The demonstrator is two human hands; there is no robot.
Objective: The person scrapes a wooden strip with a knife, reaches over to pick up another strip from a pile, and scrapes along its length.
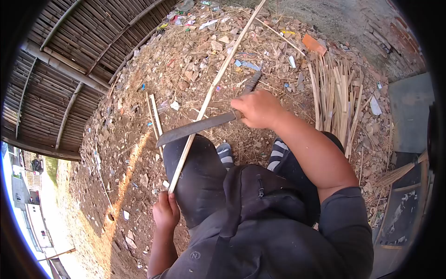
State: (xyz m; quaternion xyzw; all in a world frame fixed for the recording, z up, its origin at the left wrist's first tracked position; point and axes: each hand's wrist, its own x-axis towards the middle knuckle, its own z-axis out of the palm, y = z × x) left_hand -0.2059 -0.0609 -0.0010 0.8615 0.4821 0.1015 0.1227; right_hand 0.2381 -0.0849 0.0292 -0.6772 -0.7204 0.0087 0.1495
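Crossing a long pale strip [214,86] with a big knife [200,126], out by the left knee [191,156].
In the head view, the left hand [166,211] pinches the strip's near end between thumb and fingers, while the strip slants forward past the knee. The right hand [260,109] has its fingers curled around the knife's handle (a wrapped grip, its end poking out beyond the fist). More strips [341,95] lie bunched on the littered ground [134,172], ahead and to the right.
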